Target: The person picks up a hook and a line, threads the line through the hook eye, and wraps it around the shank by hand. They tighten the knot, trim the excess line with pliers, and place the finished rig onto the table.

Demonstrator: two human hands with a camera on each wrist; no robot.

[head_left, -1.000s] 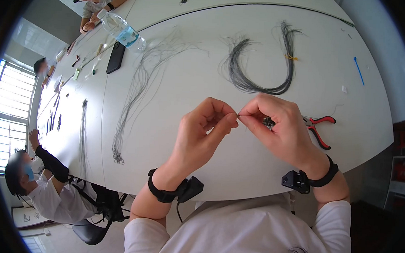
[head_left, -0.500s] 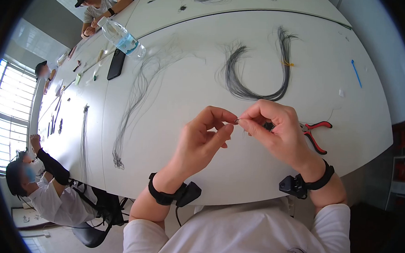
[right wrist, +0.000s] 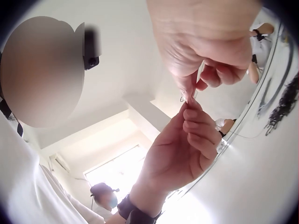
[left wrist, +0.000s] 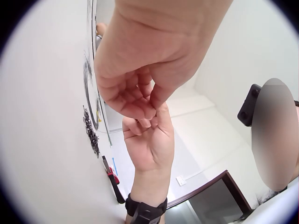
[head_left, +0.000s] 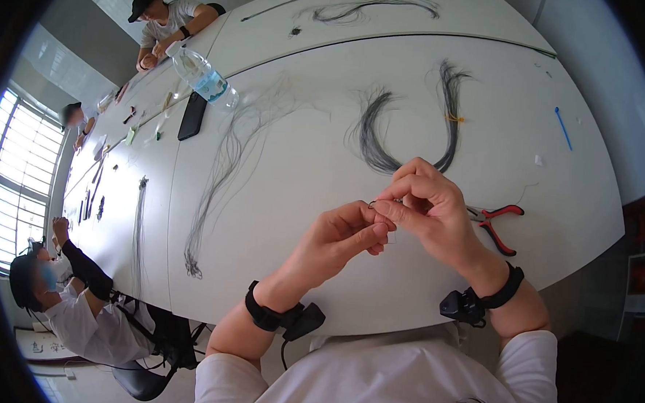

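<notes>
Fingertips of the left hand and right hand meet above the white table. Between them is a tiny dark loop, pinched by the right thumb and forefinger; the left thumb and forefinger pinch at the same spot. In the right wrist view a thin loop shows beside the touching fingertips of the right hand and left hand. The fingers mostly hide what they hold. A pile of small dark pieces lies on the table, hidden behind the right hand in the head view.
Red-handled pliers lie right of the right hand. Beyond the hands is a curved bundle of dark strands; looser strands lie to the left. A bottle, a phone and a blue stick are farther off. Other people sit around the table.
The head view has shifted, so the table things appear lower. The right fingers now sit higher over the left fingertips, and the left fingers are more curled. The dark pile is no longer visible there.
</notes>
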